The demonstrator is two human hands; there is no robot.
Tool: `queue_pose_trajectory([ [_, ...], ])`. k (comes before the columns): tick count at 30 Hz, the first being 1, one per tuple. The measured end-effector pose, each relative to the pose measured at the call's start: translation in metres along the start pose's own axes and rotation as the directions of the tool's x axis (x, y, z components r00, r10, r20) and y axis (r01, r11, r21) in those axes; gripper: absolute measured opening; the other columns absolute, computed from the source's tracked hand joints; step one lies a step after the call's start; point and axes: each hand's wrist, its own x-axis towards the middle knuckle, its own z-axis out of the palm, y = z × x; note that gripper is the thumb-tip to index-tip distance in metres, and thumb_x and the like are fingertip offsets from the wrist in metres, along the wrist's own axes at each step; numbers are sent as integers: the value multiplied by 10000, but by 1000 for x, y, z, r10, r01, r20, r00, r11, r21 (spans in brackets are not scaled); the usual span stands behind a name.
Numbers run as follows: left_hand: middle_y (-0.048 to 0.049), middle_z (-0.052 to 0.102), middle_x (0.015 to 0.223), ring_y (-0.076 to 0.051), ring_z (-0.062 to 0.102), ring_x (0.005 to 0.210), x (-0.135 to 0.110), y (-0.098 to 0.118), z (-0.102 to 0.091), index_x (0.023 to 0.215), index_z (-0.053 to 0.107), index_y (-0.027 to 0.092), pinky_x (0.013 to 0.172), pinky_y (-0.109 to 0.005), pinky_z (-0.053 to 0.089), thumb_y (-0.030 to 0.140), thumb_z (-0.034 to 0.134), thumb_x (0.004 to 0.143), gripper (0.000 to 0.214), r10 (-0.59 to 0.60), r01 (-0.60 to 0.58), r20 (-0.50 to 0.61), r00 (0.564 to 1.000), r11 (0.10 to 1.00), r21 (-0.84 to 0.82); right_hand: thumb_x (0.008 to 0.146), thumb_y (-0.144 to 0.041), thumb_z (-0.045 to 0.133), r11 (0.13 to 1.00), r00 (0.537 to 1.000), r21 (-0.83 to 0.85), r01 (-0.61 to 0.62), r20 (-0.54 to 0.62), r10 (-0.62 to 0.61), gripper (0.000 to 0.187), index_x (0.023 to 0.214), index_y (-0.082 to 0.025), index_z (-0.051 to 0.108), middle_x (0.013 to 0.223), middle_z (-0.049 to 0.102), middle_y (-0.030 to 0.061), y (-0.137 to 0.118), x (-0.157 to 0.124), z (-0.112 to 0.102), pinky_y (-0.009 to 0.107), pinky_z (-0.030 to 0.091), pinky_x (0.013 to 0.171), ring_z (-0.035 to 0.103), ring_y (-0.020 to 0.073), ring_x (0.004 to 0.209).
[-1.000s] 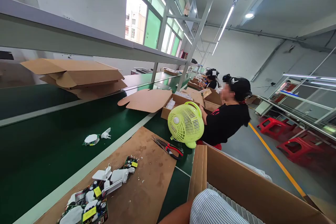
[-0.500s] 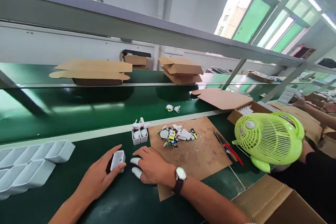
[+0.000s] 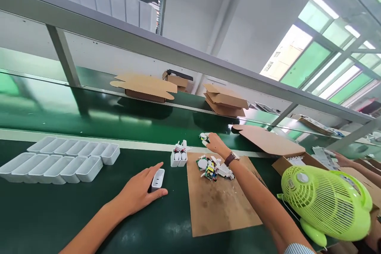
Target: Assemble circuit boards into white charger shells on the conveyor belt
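My left hand [image 3: 138, 191] rests on the green bench and grips a white charger housing [image 3: 157, 179] between thumb and fingers. My right hand [image 3: 213, 143], with white finger cots and a wristwatch, reaches far out over the conveyor belt [image 3: 89, 113]. Its fingers close round a small white part [image 3: 204, 136] lying on the belt. A pile of circuit boards and white charger parts [image 3: 212, 166] lies on a brown cardboard sheet [image 3: 220, 202] below that arm. A small white tray [image 3: 178, 158] with plug parts stands left of the pile.
White plastic trays [image 3: 59, 158] lie in rows at the left. Flat and folded cartons [image 3: 143, 87] sit on the far ledge. A lime-green fan [image 3: 326, 202] stands at the right, with an open carton [image 3: 297, 160] behind it. Another person's hand [image 3: 342, 160] shows at far right.
My view swung left from the co-worker to the bench. My right hand left the spot beside the housing and stretched out to the white part on the belt. My left hand kept the housing.
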Motion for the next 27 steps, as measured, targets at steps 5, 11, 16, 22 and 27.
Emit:
queue_pose_trajectory([
  [5,-117,658,1378,-335,652,1213,-3,-4,0,1556,413,280,964,-416,546,597,618,898,759,34,-35,-13,999,997,-73,991,-371,664,997,997,47,-60,44,58,351,1280,-179,618,1287,643,94,-14,38,21,451,590,909,670,241,1082],
  [11,-103,661,1336,-332,657,1173,-3,-1,-6,1533,440,297,942,-405,547,588,688,847,785,14,-9,40,999,991,-133,993,-243,510,971,999,238,-1,-32,9,305,1250,-187,663,1204,704,122,-12,21,-15,377,593,890,708,241,1040],
  [16,-93,670,1321,-307,686,1109,-1,-1,-11,1525,444,278,930,-379,553,574,679,855,769,-14,22,56,998,989,-143,1022,-446,412,732,989,675,98,17,-147,416,1296,-267,668,931,766,56,-45,-65,-15,308,604,648,743,210,777],
  [22,-102,550,1518,-310,577,1342,-1,-6,-20,1532,422,242,1090,-385,491,514,681,872,759,-72,72,9,997,993,-91,1051,-332,361,657,926,743,125,151,-347,391,1283,-211,652,863,762,55,-119,-108,45,340,609,701,731,204,744],
  [27,-102,562,1502,-293,608,1296,-7,-4,-23,1552,395,243,1102,-388,485,469,695,873,775,-106,106,6,994,989,-100,1025,-353,495,822,925,440,361,-56,-376,328,1232,-176,678,1184,722,160,-118,-104,44,484,511,1012,656,322,1140],
])
